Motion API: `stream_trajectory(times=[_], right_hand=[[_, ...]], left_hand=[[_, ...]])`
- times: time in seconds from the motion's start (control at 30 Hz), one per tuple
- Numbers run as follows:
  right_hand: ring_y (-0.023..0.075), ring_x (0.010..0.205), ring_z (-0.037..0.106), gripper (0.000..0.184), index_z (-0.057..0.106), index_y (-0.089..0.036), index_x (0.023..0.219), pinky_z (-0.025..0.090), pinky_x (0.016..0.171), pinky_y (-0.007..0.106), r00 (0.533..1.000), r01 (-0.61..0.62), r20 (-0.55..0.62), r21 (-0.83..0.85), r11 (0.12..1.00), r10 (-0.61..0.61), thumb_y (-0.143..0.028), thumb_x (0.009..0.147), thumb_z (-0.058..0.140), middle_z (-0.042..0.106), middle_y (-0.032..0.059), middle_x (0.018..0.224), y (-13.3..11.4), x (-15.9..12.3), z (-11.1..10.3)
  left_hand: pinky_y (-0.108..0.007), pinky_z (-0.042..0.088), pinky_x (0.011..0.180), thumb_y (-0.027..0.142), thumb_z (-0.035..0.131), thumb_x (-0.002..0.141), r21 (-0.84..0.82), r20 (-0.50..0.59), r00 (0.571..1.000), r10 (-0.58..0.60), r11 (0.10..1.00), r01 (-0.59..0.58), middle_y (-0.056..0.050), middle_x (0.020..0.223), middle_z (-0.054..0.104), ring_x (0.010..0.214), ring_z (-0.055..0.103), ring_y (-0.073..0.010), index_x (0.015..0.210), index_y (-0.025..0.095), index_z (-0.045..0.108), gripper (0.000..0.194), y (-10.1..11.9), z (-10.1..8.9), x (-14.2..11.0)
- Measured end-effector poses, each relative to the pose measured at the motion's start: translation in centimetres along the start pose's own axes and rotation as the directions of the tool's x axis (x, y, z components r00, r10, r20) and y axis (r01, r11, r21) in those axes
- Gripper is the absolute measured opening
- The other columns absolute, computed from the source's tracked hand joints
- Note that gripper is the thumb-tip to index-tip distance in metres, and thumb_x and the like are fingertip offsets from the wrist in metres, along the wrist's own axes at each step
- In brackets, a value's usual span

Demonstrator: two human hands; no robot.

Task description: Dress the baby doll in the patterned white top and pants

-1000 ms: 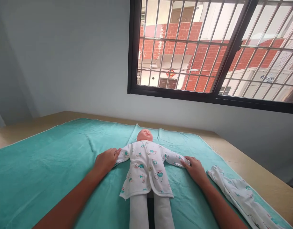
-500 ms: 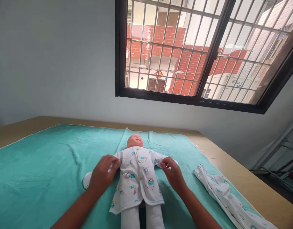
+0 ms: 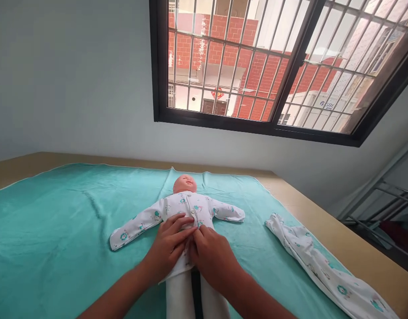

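Note:
A baby doll (image 3: 184, 183) lies on its back with its head toward the window, dressed in a white printed baby shirt (image 3: 167, 208) with buttons down the front. Its sleeves spread out to both sides. My left hand (image 3: 170, 243) is over the shirt's lower front, its fingertips closed at the front edge. Right beside it, my right hand (image 3: 212, 252) pinches the same front edge, knuckles bent. The fingertips of both hands meet below a visible button (image 3: 192, 211), and the fabric between them is mostly hidden. White legs of the doll (image 3: 179, 297) show below the hands.
A turquoise blanket (image 3: 64, 239) covers most of the wooden tabletop (image 3: 310, 210). Folded white printed pants or similar clothing (image 3: 317, 261) lie to the right. Behind the table are a wall and a barred window (image 3: 224, 66). A metal frame (image 3: 383, 195) stands at far right.
Both hands have moved inward from the doll's sleeves to the middle of the shirt front and closed there. Both sleeves now lie uncovered. The view has shifted slightly.

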State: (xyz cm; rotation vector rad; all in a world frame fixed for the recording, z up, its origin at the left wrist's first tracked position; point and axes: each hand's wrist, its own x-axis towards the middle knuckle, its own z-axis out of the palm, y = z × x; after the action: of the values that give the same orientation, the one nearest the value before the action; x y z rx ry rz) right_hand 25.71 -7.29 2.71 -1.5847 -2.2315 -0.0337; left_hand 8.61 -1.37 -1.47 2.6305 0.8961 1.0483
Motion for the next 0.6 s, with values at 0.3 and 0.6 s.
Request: stream_trajectory(times=[0.3, 0.6], right_hand=[[0.0112, 0.06, 0.044, 0.018, 0.053, -0.019, 0.071, 0.035, 0.056, 0.023, 0.95, -0.137, -0.134, 0.633, 0.762, 0.282, -0.025, 0.087, 0.049, 0.054, -0.0026, 0.066, 3.8, 0.3, 1.6], [0.0128, 0.066, 0.049, 0.016, 0.05, -0.021, 0.075, 0.038, 0.062, 0.025, 0.969, -0.069, -0.138, 0.644, 0.762, 0.204, -0.026, 0.09, 0.051, 0.06, -0.0011, 0.074, 3.0, -0.3, 2.4]], left_hand=[[-0.046, 0.041, 0.107, 0.013, 0.048, 0.09, -0.07, -0.026, 0.996, -0.087, 0.994, 0.085, -0.005, 0.139, 0.055, 0.133, 0.044, -0.0267, 0.137, 0.032, 0.052, 0.051, 0.5, 0.1, 0.0], [-0.048, 0.044, 0.101, 0.019, 0.069, 0.08, -0.182, -0.105, 0.967, -0.233, 0.96, 0.212, -0.007, 0.117, 0.066, 0.119, 0.054, -0.0281, 0.112, 0.026, 0.065, 0.033, 2.3, -0.1, 0.9]])
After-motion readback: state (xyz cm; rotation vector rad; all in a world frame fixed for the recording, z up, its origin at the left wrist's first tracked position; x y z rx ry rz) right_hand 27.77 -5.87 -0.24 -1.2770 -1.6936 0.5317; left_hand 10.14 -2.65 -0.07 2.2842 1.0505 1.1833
